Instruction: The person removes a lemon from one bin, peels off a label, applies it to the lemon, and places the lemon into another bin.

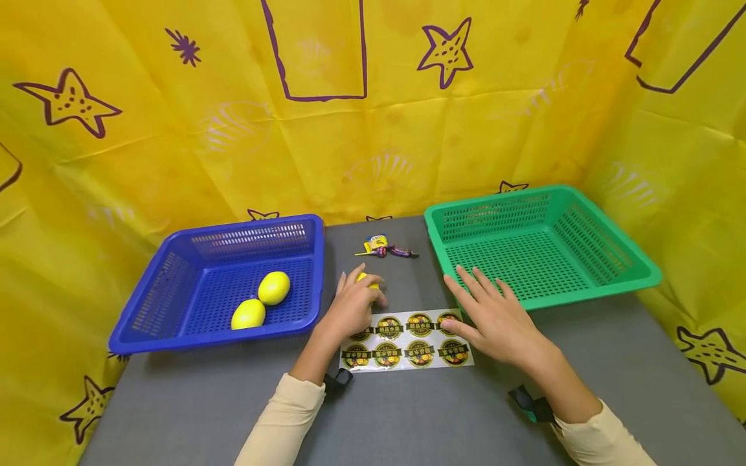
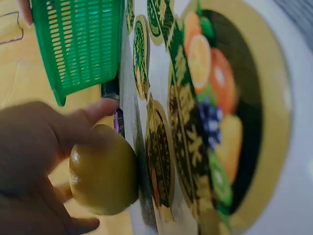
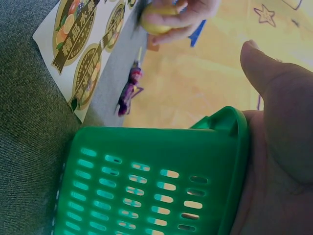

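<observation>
My left hand (image 1: 351, 305) curls its fingers over a yellow lemon (image 2: 103, 171) between the two baskets, just beyond a sticker sheet (image 1: 404, 355). Most of that lemon is hidden by the hand in the head view; the left wrist view has it between thumb and fingers, close to the table. The sheet is white, with round fruit labels. My right hand (image 1: 502, 325) is spread with straight fingers, its fingertips at the near left rim of the green basket (image 1: 612, 287). Its thumb overlaps the sheet's right end. Two more lemons, one at the front (image 1: 248, 314) and one behind (image 1: 274, 287), lie in the blue basket (image 1: 210, 341).
Small wrapped candies, a yellow one (image 1: 375, 243) and a purple one (image 1: 402, 252), lie on the grey table (image 1: 408, 414) behind the left hand. A yellow patterned cloth (image 1: 373, 142) hangs behind and along the sides.
</observation>
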The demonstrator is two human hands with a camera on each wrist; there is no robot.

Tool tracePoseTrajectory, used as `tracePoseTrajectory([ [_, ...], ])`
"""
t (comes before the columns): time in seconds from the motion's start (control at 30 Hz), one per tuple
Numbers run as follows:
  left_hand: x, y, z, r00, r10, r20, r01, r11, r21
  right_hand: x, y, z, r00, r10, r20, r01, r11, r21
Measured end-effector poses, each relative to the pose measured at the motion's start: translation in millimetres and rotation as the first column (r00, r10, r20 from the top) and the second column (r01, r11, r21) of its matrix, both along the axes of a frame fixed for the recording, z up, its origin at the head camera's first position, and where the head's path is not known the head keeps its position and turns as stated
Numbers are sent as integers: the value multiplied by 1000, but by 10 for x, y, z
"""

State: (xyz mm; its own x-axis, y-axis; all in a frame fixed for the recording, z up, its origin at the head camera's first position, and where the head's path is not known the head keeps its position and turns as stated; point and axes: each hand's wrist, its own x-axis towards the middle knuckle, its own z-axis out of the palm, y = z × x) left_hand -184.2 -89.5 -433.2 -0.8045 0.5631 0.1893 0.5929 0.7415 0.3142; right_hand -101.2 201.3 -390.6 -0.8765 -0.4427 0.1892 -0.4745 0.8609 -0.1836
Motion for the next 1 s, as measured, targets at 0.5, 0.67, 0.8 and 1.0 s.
tracePoseTrajectory([
  [0.5, -80, -53, -88, 971, 118, 205, -180, 931, 317, -14, 3, 17, 1000, 13, 8, -13, 1000, 5],
  [0.67, -118, -78, -135, 974, 79, 211, -164, 891, 423, -18, -5, 12, 1000, 18, -3, -18, 1000, 5],
  [0.8, -121, -77, -161, 964, 75, 254, -189, 867, 461, -15, -2, 14, 1000, 25, -1, -25, 1000, -7],
  [1.0, -115, -94, -190, 958, 82, 275, -216, 836, 505, 3, 14, 46, 999, 42, 27, -41, 998, -50],
])
